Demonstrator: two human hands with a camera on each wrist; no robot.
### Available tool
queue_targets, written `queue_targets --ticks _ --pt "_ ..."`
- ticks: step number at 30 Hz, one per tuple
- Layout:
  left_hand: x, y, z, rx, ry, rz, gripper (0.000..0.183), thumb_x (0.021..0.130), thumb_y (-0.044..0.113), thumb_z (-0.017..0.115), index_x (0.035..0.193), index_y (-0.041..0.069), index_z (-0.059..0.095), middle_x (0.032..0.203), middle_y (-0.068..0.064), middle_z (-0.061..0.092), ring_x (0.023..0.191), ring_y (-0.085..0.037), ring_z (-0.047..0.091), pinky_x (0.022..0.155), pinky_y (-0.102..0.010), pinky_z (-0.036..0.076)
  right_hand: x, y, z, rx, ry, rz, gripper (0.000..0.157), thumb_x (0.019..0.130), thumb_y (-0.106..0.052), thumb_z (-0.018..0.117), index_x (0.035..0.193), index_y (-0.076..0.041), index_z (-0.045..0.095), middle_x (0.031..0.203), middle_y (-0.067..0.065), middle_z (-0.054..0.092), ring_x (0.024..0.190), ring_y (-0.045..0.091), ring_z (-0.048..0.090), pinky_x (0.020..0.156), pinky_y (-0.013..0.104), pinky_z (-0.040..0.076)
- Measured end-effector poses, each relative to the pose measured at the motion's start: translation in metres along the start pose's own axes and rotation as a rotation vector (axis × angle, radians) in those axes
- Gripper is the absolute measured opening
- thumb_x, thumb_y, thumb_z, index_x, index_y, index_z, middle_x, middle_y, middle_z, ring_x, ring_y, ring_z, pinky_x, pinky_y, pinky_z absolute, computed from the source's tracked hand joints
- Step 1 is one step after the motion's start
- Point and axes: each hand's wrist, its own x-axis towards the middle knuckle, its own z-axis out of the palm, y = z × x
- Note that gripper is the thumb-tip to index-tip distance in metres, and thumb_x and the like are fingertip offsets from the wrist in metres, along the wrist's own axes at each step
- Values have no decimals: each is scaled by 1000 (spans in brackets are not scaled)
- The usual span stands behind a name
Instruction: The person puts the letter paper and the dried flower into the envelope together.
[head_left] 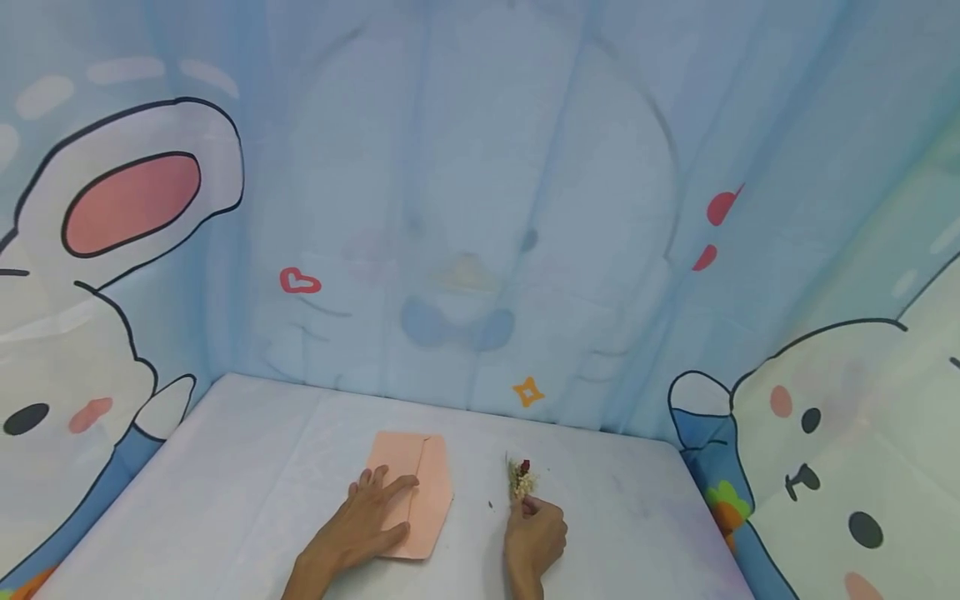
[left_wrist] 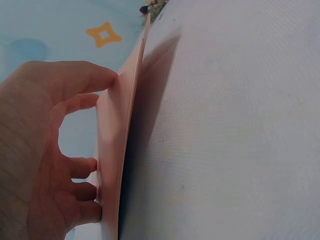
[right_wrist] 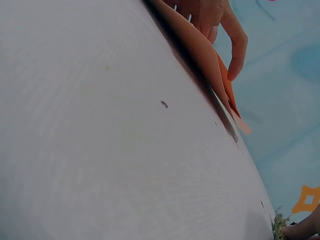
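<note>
A peach-coloured paper envelope (head_left: pixel 432 508) lies on the white tabletop, its long flap edge running up its middle. My left hand (head_left: pixel 362 518) rests on it with fingers spread; in the left wrist view the fingertips touch the upper face of the envelope (left_wrist: pixel 114 125), whose near edge casts a shadow on the cloth. To the right, my right hand (head_left: pixel 537 532) pinches the lower end of a small dried flower bunch (head_left: pixel 521 479) with a dark red bloom and pale sprigs. Only the tip of the bunch (right_wrist: pixel 279 226) shows low in the right wrist view.
The white cloth-covered table (head_left: pixel 225 483) reaches back to a blue curtain (head_left: pixel 465 183) printed with cartoon animals. Tiny dark crumbs (right_wrist: pixel 164 104) lie on the cloth between the envelope and the flowers.
</note>
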Motion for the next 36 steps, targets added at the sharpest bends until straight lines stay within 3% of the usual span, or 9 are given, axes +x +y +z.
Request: queue_targets --ticks 10,36 --pt "1 -2 2 12 19 16 57 93 40 63 147 32 48 159 -29 31 147 -61 19 112 -80 19 0 -3 -2 7 11 1 12 79 -1 77 90 3 79 73 16 75 61 26 69 64 48 52" --pt "1 -1 1 -2 15 2 57 93 38 63 148 31 47 161 -31 27 148 -60 17 114 -79 18 -10 -33 2 139 -66 -27 13 78 -1 79 91 1 79 77 16 76 59 19 67 57 33 53"
